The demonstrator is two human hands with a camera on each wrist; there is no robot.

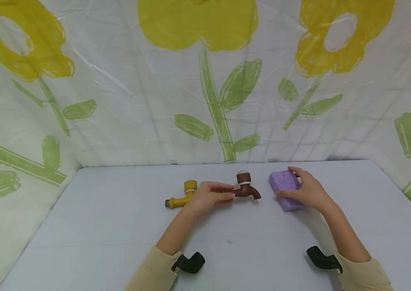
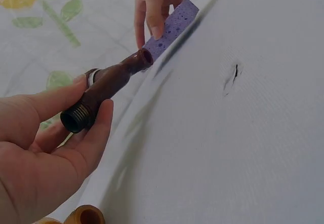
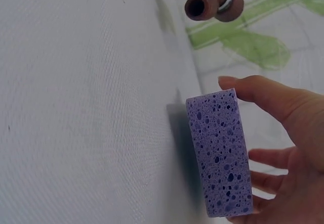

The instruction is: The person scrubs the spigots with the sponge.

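Observation:
A brown tap [image 1: 245, 190] with a ribbed round knob is held by my left hand [image 1: 208, 199] at its threaded end. The spout points right, toward a purple sponge [image 1: 284, 182]. In the left wrist view, thumb and fingers pinch the tap [image 2: 112, 84] just behind its thread, above the table. My right hand [image 1: 310, 190] grips the sponge by its edges. Dark pores cover the sponge [image 3: 220, 155] in the right wrist view, and its shadow falls on the cloth beside it. Left of the left hand stands a yellow tap [image 1: 185, 198], partly hidden by that hand.
A white cloth covers the table [image 1: 234, 250], with a small mark or tear [image 2: 234, 74] in it. Behind the table hangs a white sheet [image 1: 125, 121] printed with yellow flowers and green leaves. Black fittings [image 1: 190, 263] sit at both sleeve cuffs.

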